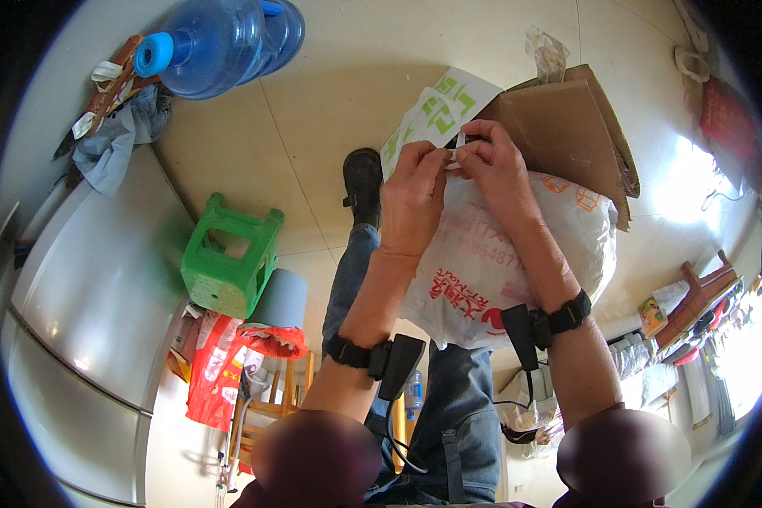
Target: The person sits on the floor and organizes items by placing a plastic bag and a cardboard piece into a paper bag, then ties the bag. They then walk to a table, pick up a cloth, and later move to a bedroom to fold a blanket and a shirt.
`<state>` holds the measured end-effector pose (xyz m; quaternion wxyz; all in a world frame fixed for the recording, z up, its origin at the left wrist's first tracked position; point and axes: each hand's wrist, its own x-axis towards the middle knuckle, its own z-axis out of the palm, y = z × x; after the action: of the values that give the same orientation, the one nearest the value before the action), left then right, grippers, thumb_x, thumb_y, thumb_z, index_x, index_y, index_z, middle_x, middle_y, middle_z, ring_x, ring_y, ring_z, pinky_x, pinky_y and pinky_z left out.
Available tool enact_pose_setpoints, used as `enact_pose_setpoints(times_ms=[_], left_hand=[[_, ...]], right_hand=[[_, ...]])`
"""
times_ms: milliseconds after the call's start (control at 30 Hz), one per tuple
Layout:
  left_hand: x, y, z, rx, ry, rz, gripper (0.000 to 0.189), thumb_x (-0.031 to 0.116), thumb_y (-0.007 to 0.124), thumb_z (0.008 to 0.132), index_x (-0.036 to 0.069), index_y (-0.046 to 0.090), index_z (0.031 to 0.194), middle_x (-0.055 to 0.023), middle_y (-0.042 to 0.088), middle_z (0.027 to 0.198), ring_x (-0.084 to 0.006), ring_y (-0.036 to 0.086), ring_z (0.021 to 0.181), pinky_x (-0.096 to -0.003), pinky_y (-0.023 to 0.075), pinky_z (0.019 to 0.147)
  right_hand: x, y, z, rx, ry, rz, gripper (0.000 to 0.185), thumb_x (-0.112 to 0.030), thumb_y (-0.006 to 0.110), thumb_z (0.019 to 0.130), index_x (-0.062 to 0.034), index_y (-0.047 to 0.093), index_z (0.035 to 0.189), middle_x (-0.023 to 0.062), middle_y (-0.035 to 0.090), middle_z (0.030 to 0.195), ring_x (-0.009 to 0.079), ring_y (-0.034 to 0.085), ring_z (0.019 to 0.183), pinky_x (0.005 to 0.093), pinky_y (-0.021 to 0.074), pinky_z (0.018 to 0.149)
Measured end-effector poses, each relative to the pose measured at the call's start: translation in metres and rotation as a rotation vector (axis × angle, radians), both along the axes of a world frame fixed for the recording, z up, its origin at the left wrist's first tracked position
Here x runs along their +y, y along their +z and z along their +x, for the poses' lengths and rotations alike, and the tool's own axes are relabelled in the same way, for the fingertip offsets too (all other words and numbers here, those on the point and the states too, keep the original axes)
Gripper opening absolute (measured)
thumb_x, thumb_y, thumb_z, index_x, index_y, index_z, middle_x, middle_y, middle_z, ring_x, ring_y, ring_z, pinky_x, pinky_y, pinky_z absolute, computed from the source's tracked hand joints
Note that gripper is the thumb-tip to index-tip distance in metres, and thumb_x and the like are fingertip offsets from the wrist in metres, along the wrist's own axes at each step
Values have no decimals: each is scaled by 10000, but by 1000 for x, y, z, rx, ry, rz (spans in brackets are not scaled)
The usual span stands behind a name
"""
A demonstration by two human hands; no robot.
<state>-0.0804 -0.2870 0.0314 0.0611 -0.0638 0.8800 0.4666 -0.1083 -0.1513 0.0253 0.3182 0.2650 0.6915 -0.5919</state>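
A bulging white plastic bag [460, 286] with red and orange print hangs or rests against my legs; its support is partly hidden. Its gathered top comes together between both hands. With thumb and fingers, my left hand [417, 193] pinches a twisted white strip at the top. My right hand [496, 166] grips the same gathered plastic from the other side, and the fingertips nearly meet. What the bag contains cannot be seen. Just beyond the hands lies a white bag [446, 105] with green print, beside a brown cardboard box [546, 120].
A blue water jug [222, 47] lies at the upper left. On the left, a green plastic stool [228, 279] stands by a grey bin [280, 298] and a silver refrigerator [101, 273]. My black shoe [363, 184] is on the tiled floor [317, 114]. Straps hold black devices on both forearms.
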Motion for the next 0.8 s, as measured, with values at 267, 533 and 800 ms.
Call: enact_pose_setpoints(times_ms=[267,533,800], left_hand=[[-16,-3,-8,-14,-259,-66,117,74,655,811,50,643,925,-88,639,884,-305,637,757,-347,524,628],[-18,-7,-13,-428,414,515,110,26,576,895,-53,609,964,-99,659,818,-158,659,694,-282,562,631],[-23,-19,-18,-473,578,655,148,32,592,889,-41,589,1018,-106,651,849,-163,657,751,-274,560,667]], right_hand=[[0,8,-5,24,131,60,293,-8,583,882,-8,495,1162,36,629,798,86,608,741,234,514,678],[-1,0,1,150,195,100,135,-52,627,878,7,621,1000,-2,630,795,60,556,724,220,474,663],[-1,8,-4,75,244,182,153,-32,622,877,-4,629,1027,3,621,846,63,562,780,211,468,674]])
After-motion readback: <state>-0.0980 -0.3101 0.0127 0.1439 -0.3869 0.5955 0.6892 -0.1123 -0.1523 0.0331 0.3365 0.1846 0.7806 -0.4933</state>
